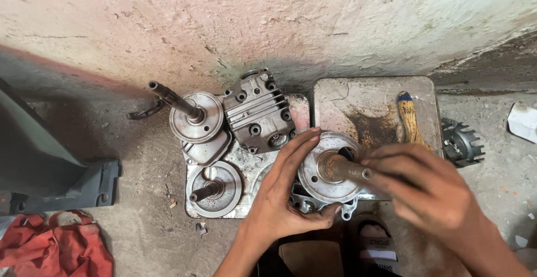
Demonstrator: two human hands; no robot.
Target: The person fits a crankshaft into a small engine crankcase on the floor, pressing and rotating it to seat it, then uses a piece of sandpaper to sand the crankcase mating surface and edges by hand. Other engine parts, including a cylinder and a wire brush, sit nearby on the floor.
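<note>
Both forearms rise from the lower edge of the frame. The left hand (279, 199) sits lower centre, palm down, fingers stretched up and right, thumb spread right. The right hand (425, 190), lower right and blurred, curls its fingers leftward.

1. The left hand (279, 196) is bare, with no glove, ring or watch, and grime darkens the fingers.
2. The right hand (428, 190) is bare too, blurred in the picture, with no ring or band.
3. Both forearms are uncovered to the near edge; no sleeve shows.
4. A dark sandal (376, 242) with a pale strap shows on a foot near the bottom edge.
</note>
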